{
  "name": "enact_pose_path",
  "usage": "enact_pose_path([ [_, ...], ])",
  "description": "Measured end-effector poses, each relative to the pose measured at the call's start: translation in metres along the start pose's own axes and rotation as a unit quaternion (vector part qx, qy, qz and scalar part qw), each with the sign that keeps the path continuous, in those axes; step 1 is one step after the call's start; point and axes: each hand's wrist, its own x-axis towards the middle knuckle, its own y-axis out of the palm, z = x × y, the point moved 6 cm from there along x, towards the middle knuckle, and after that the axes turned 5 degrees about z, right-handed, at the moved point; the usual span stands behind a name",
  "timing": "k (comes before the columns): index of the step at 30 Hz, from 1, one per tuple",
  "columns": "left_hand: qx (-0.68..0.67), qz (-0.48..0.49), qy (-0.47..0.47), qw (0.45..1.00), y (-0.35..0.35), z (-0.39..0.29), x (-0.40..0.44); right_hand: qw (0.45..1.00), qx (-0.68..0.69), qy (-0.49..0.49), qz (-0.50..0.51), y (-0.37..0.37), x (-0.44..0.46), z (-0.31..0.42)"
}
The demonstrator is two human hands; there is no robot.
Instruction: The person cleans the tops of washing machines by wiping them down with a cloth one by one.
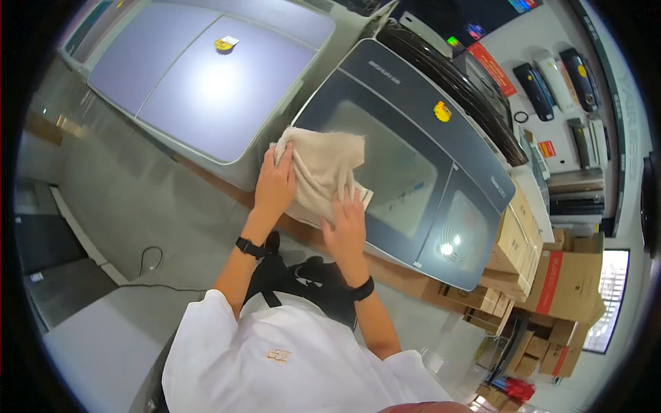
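A beige cloth (320, 165) lies bunched over the front left edge of a dark grey washing machine lid (403, 100) with see-through panels. My left hand (277, 180) grips the cloth's left side, fingers curled over its folds. Lower right, my right hand (346, 227) holds the cloth's near edge, its fingertips partly buried in the fabric. The cloth hides the lid's corner beneath it. A yellow sticker (442, 111) sits on the lid's back panel.
To the left stands another washer with a pale lilac lid (213, 82). Cardboard boxes (561, 282) are stacked at the right, near wooden-coloured cartons (513, 237). Door locks (533, 89) hang on a wall display. A cable (155, 258) lies on the floor.
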Motion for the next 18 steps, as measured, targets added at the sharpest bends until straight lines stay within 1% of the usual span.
enact_pose_path([
  [3,0.046,0.014,-0.011,0.999,0.003,-0.002,0.005,0.999,-0.025,0.004,-0.024,0.001,-0.003,0.003],
  [6,0.076,0.0,0.02,0.997,0.004,-0.002,0.003,0.999,-0.028,0.004,-0.032,0.006,-0.005,0.0],
  [11,0.086,-0.002,0.011,0.996,0.005,-0.004,0.0,1.0,-0.02,0.002,-0.021,0.004,-0.005,-0.001],
  [15,0.082,-0.021,-0.007,0.996,0.007,-0.008,-0.005,1.0,-0.022,-0.006,-0.012,0.005,-0.007,-0.003],
  [18,0.166,-0.05,-0.012,0.985,-0.001,-0.026,-0.014,1.0,-0.018,-0.017,-0.005,0.005,-0.016,-0.008],
])
